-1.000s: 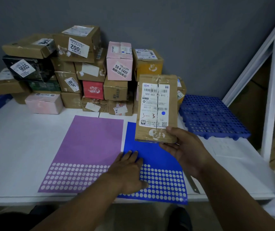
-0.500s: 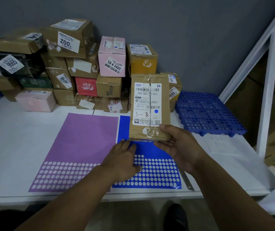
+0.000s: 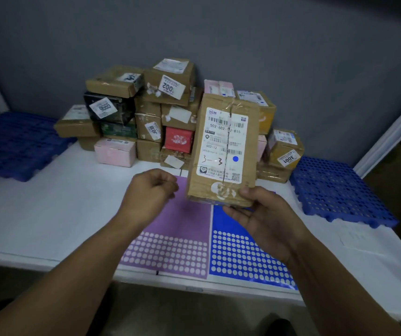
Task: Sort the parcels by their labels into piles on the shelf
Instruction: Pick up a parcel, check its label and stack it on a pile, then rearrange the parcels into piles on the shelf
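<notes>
I hold the brown parcel point(image 3: 223, 151) upright at the centre of the frame. My right hand point(image 3: 265, 221) grips its lower edge, thumb on the front and fingers underneath, so the white label point(image 3: 221, 132) faces the camera and I can read it. The label carries a handwritten "3-3" and a blue dot point(image 3: 235, 159), which I take as the sorting cue.

My left hand point(image 3: 151, 192) hovers just left of the parcel, apart from it. Its fingers are curled but blurred, so I cannot tell whether they pinch anything.

At lower centre, a purple sheet point(image 3: 170, 238) and a blue sheet point(image 3: 243, 253) of round stickers lie side by side on the white shelf point(image 3: 49, 209), handy for marking. The unsorted stack point(image 3: 146, 112) sits against the wall. The blue pallets at far left point(image 3: 12, 146) and at right point(image 3: 335, 190) look like the pile spots.
</notes>
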